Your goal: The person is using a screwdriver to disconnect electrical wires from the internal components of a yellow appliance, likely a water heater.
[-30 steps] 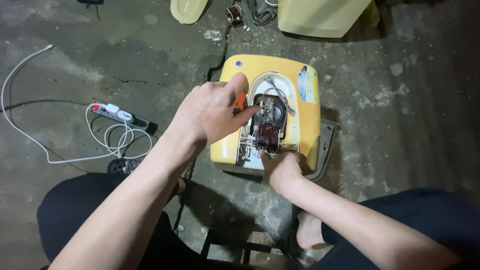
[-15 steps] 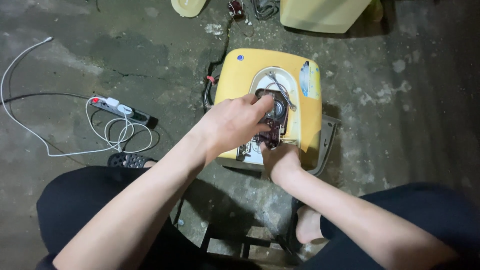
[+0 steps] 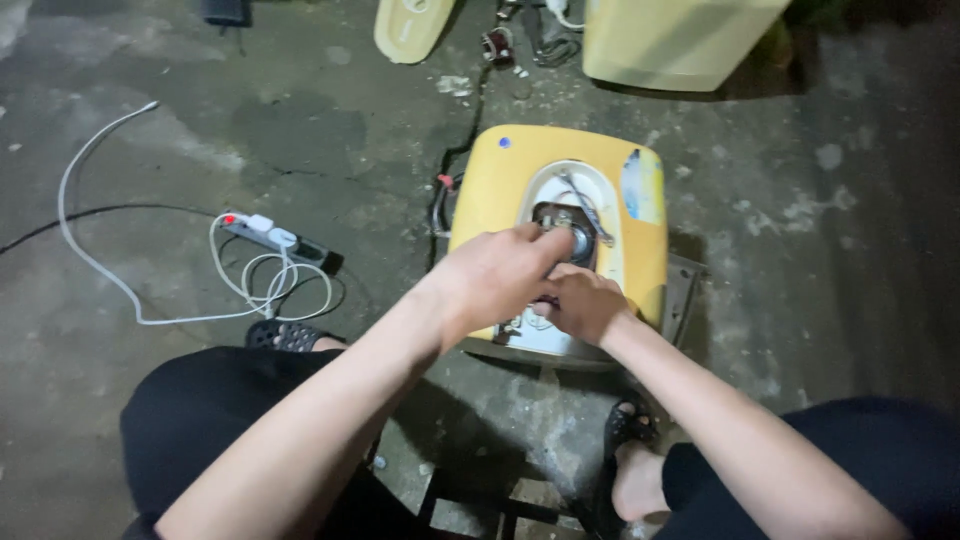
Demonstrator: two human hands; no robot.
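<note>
1. Centrally in the frame, a yellow appliance housing (image 3: 500, 185) lies on the concrete floor (image 3: 180, 150), its white oval opening (image 3: 600, 200) exposing internal metal parts (image 3: 578, 240).
2. Left hand (image 3: 495, 275): fingers curled, fingertips pressed on the metal parts; whether it grips anything cannot be told.
3. Right hand (image 3: 583, 303): closed in a loose fist at the opening's lower edge, touching the left hand; contents hidden.
4. Left of centre: power strip (image 3: 275, 238) with coiled white cable (image 3: 100, 260).
5. Upper right: pale yellow casing (image 3: 670, 40).
</note>
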